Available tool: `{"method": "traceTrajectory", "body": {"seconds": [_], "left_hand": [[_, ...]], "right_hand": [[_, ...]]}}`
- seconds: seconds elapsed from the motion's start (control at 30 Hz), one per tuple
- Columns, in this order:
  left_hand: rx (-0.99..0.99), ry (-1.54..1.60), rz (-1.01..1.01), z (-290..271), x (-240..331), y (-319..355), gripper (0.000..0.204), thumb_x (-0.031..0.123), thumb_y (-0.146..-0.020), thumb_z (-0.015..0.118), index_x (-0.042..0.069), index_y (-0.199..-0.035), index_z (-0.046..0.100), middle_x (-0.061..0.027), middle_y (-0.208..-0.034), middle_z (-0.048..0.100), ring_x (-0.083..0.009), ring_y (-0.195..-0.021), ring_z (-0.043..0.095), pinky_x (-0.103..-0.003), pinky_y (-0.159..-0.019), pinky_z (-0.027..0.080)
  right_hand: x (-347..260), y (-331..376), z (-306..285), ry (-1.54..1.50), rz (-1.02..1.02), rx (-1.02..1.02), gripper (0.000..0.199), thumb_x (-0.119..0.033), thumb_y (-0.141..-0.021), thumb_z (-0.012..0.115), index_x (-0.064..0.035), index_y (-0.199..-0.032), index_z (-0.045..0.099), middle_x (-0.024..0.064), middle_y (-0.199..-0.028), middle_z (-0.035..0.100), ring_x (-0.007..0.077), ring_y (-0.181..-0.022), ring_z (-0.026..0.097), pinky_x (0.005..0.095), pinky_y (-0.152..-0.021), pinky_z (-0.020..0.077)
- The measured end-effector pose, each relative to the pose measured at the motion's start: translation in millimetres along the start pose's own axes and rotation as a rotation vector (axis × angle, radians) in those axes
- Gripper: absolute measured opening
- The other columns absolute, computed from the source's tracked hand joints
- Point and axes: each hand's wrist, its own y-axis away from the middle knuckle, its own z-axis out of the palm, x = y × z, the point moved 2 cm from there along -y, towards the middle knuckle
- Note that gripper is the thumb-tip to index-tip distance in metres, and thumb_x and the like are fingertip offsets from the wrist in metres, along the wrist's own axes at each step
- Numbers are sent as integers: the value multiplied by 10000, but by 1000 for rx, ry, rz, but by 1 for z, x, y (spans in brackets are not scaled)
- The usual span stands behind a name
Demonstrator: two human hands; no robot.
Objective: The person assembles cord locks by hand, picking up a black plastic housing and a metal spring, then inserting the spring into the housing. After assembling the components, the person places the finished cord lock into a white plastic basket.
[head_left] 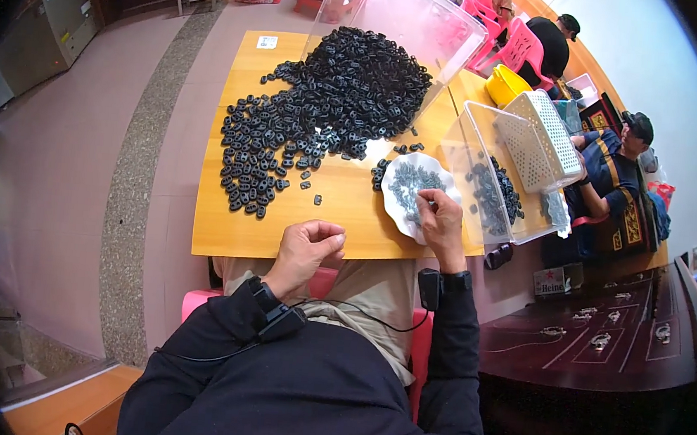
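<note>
Right hand [445, 222] at dish [393, 211], thumb and finger pinched close over bits [409, 181]; can't tell if one is gripped. Best to use a light fingertip pinch, hand low so strays drop back in. Left hand [304, 255] narrow, by table [267, 246] edge, contents unclear. Bits lie under right hand, beyond and right of left hand; black parts [351, 93] ahead of left

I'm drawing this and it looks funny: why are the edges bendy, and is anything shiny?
In the head view, the fisheye lens curves the speckled floor strip; same view, white glare shines on the wooden table near the white dish.
</note>
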Motion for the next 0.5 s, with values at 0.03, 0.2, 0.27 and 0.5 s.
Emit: {"method": "traceTrajectory", "body": {"seconds": [0.03, 0.2, 0.27, 0.5], "left_hand": [[5, -4, -2, 1, 1, 0, 118, 65, -871, 651, -10, -960, 630, -35, -824, 644, -98, -691, 617, -228, -663, 530], [7, 8, -11, 3, 4, 3, 129, 75, -869, 658, -12, -962, 636, -35, -829, 646, -96, -692, 618, -223, -667, 531], [-2, -1, -17, 5, 4, 3, 135, 78, -868, 661, -13, -965, 637, -35, -830, 647, -96, -694, 618, -222, -668, 531], [-49, 23, -49, 6, 5, 4, 185, 120, -886, 655, -23, -1001, 632, -42, -869, 646, -101, -747, 622, -243, -705, 549]], "right_hand": [[2, 0, -1, 5, -25, 16, 80, -56, -841, 641, 4, -894, 645, 97, -708, 617, 162, -608, 564, 281, -558, 451], [-3, 3, -3, -26, -52, 17, 84, -60, -859, 644, 4, -914, 638, 4, -630, 567, 64, -540, 473, 243, -495, 394], [2, 5, -4, -115, -21, 31, 70, -51, -880, 620, 9, -914, 633, -16, -643, 557, 49, -540, 471, 221, -483, 384], [-41, 26, 9, -618, 300, -164, 60, -46, -890, 616, -5, -923, 644, -21, -670, 571, 34, -501, 483, 174, -430, 376]]}}
